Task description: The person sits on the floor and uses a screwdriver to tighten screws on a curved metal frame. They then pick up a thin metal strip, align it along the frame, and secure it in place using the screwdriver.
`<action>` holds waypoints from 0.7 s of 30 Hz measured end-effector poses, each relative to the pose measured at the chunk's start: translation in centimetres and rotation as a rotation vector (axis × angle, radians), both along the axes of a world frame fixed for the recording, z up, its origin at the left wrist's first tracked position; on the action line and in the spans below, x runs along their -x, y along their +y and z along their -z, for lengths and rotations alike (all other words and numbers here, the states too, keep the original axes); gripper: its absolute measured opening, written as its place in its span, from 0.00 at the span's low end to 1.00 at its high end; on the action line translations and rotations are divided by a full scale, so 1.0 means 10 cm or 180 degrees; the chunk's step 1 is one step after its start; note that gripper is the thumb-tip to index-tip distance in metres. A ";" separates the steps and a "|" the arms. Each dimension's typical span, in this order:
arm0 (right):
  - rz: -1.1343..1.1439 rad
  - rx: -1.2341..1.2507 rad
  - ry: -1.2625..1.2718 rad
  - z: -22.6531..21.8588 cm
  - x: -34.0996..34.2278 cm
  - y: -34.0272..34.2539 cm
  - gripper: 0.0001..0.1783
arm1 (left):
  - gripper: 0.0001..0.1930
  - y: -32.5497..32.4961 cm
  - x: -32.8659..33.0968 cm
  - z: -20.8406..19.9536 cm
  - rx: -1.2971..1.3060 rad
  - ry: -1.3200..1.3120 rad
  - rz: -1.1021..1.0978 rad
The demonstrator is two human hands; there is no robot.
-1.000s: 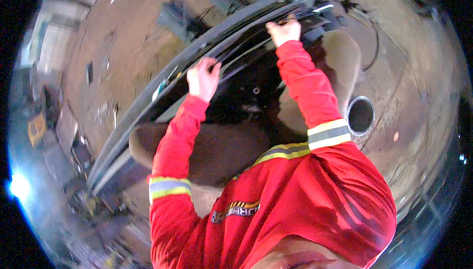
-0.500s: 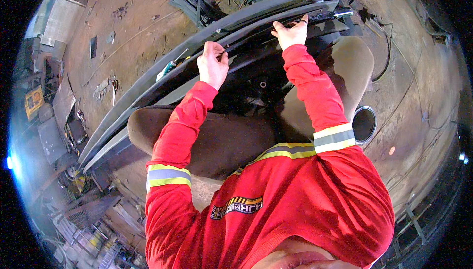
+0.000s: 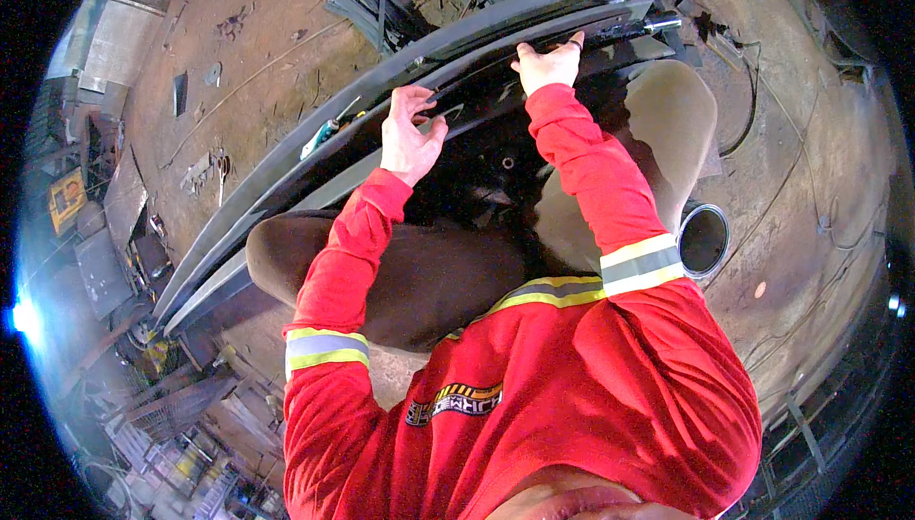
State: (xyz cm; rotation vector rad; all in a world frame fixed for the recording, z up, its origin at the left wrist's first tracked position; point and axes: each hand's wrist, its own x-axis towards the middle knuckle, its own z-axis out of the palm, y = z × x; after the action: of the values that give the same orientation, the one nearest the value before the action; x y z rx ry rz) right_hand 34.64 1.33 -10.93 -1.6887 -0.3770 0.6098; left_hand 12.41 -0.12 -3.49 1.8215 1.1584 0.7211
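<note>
Long curved dark metal bars [image 3: 477, 36] lie side by side in front of me, across my bent legs. At their middle is my left hand [image 3: 410, 139], its fingers curled but apart from the thumb; a tiny dark bit shows near the fingertips. My right hand [image 3: 550, 70] reaches over the bars further right, thumb and index finger spread, the other fingers partly hidden. Beyond it, a dark piece with a silver cylindrical end [image 3: 662, 22] sits at the bars' right end. Left of my left hand, a teal-and-white handled tool [image 3: 321, 139] rests against the bars.
Bundles of thin dark strips [image 3: 376, 7] lie on the brown floor beyond the bars. A round dark-mouthed container [image 3: 703, 241] stands by my right knee. Scissors-like tool [image 3: 223, 177] and metal scraps lie to the left. A bright light [image 3: 27, 320] glows at far left.
My left hand's fingers have parted from the thumb, where they were pinched together. My right hand has slid slightly left along the bars.
</note>
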 end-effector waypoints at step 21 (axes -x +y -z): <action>0.0139 0.0051 -0.0193 0.27 0.02 0.02 0.50 | 0.21 1.16 0.08 -0.27 0.0568 0.1524 0.1801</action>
State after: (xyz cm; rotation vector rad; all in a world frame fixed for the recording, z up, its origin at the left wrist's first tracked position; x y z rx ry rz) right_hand 34.49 1.57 -13.61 -1.7295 -0.3785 0.5317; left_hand 11.57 11.44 -0.81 2.0829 0.8790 -0.1471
